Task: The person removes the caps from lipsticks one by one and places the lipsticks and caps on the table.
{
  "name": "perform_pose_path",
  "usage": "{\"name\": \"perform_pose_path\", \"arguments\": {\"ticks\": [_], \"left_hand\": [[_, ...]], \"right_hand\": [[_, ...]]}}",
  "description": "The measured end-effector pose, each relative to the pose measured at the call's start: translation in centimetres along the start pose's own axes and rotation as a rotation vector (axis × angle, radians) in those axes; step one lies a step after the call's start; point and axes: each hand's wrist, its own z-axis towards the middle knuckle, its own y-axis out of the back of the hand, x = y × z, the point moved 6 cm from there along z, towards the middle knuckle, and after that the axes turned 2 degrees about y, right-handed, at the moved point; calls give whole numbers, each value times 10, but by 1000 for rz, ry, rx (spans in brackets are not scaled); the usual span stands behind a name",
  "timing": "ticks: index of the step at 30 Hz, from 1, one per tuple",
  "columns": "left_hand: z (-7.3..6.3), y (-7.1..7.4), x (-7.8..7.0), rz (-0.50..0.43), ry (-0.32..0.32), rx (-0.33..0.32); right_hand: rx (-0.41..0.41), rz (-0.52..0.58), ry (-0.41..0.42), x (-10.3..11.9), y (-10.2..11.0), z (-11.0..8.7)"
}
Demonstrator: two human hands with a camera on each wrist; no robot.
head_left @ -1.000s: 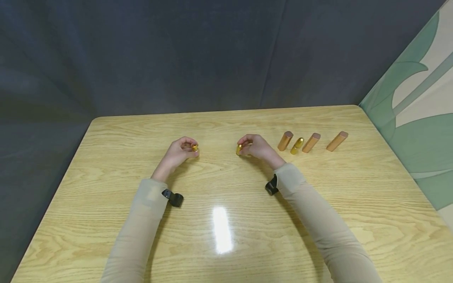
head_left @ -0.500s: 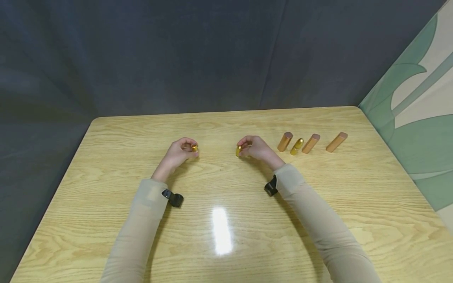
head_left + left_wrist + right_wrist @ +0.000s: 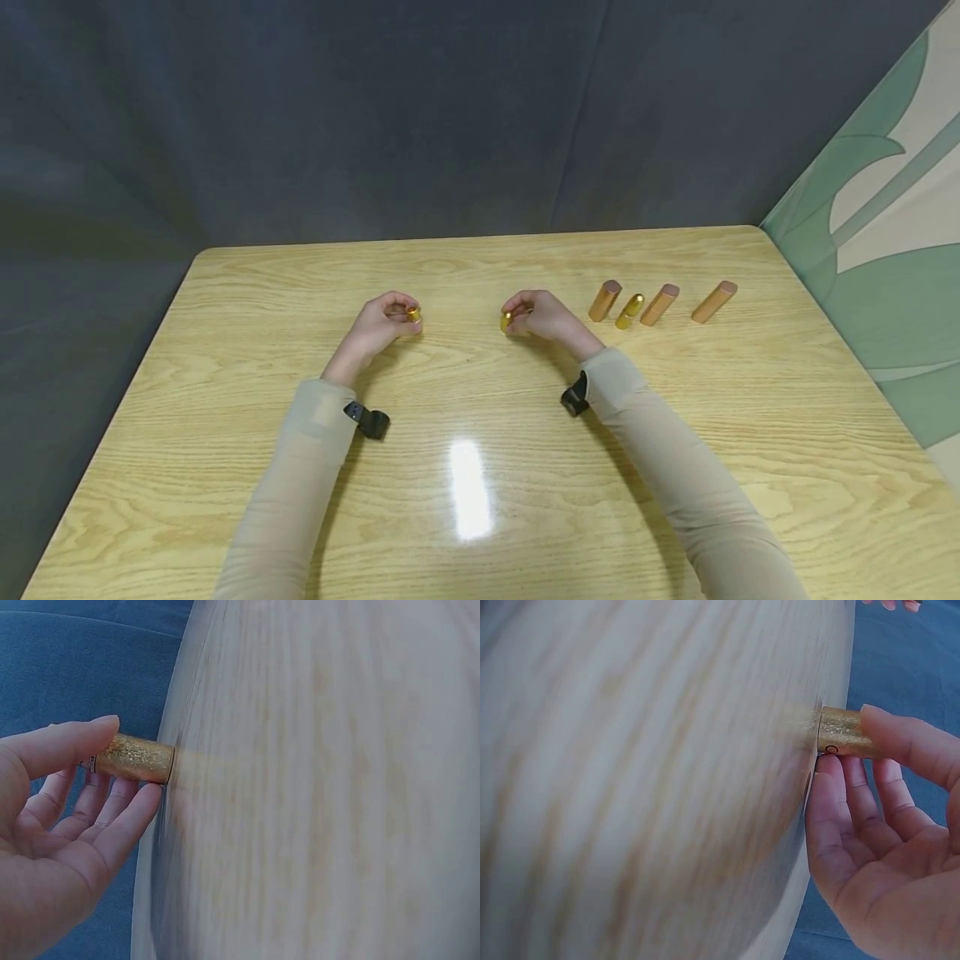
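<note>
In the head view my left hand [image 3: 381, 322] pinches a small gold lipstick base [image 3: 414, 315] between thumb and fingers, left of the table's middle. The left wrist view shows this base [image 3: 139, 759] upright, its flat end right at the tabletop, with a narrower ring under the thumb. Across a gap to the right, my right hand [image 3: 551, 315] pinches a gold lipstick cap [image 3: 506, 321]. Its flat end also meets the wood in the right wrist view, where a small dark round mark shows on the cap [image 3: 840, 731]. Fingers hide the upper part of both pieces.
Right of my right hand stand a bullet-shaped gold lipstick [image 3: 630, 311] and three copper-coloured faceted tubes, a left one [image 3: 605, 301], a middle one [image 3: 660, 305] and a right one [image 3: 715, 302]. Dark cloth [image 3: 390, 125] hangs behind the wooden table [image 3: 465, 383].
</note>
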Motion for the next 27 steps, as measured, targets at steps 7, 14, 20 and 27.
{"name": "perform_pose_path", "arguments": {"ticks": [7, 14, 20, 27], "left_hand": [[0, -1, 0, -3, -4, 0], [0, 0, 1, -4, -9, 4], [0, 0, 1, 0, -8, 4], [-1, 0, 0, 10, -9, 2]], "right_hand": [[5, -6, 0, -2, 0, 1], [15, -8, 16, -2, 2, 0], [14, -39, 43, 2, 11, -7], [-14, -91, 91, 14, 24, -17]]}}
